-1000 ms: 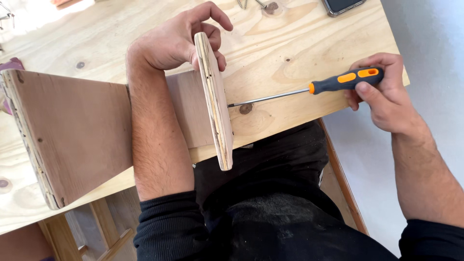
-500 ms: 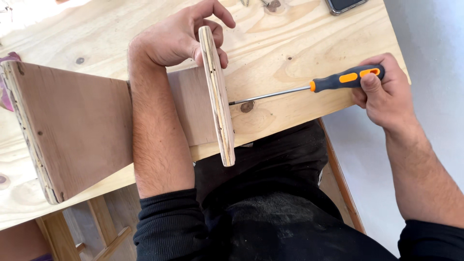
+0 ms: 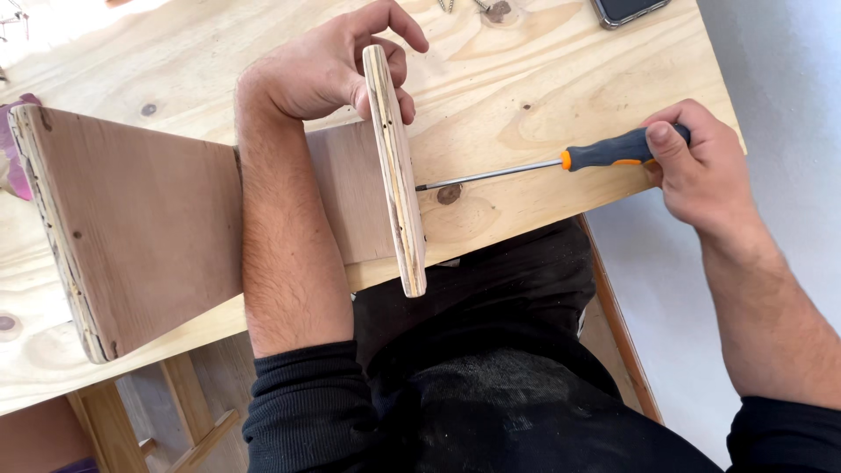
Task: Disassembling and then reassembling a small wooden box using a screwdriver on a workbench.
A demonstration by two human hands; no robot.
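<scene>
Left hand clamped over the top end of the upright plywood end panel, fingers curled across its far face, thumb side against the near one, pinning it square. Forearm laid across the flat middle board, which runs leftward to a second, larger plywood panel standing tilted at the far left end. Whole wooden assembly resting on the pale pine counter, near its front edge, partly overhanging it.

Right hand wrapped tight round the grey-and-orange handle of the screwdriver, thumb pressed along the top of the grip. Steel shaft held nearly level, just above the counter, tip meeting the outer face of the end panel about halfway down its height. Screw head itself too small to make out at the tip.

Dark knot in the pine just beside the tip. Corner of a phone peeking in at the top edge, well apart from the hands. Black trousers and black sleeves below the counter edge.
</scene>
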